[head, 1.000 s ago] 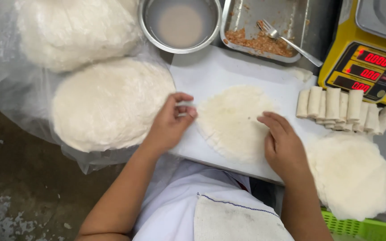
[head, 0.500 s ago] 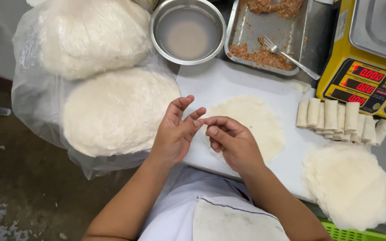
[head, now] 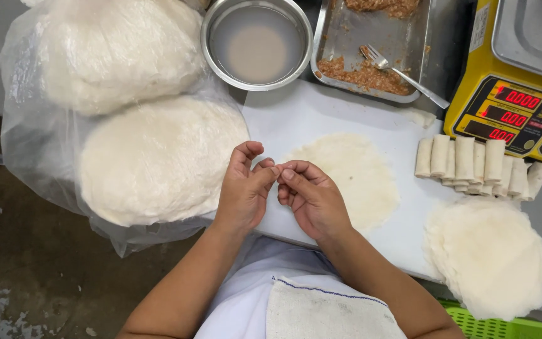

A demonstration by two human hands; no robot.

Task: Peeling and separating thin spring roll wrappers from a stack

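Fingertips of left hand (head: 244, 193) & right hand (head: 309, 198) meet, pinched together just above white board's (head: 296, 119) near edge, nothing visible between them, round wrapper (head: 352, 179) lying flat on board just right of right hand.

Shiny metal bowl (head: 256, 44), matt floury wrapper (head: 352, 176)

Food-prep kitchen, wrapper stacks (head: 158, 160), scale (head: 515, 81), filling tray (head: 371, 56)
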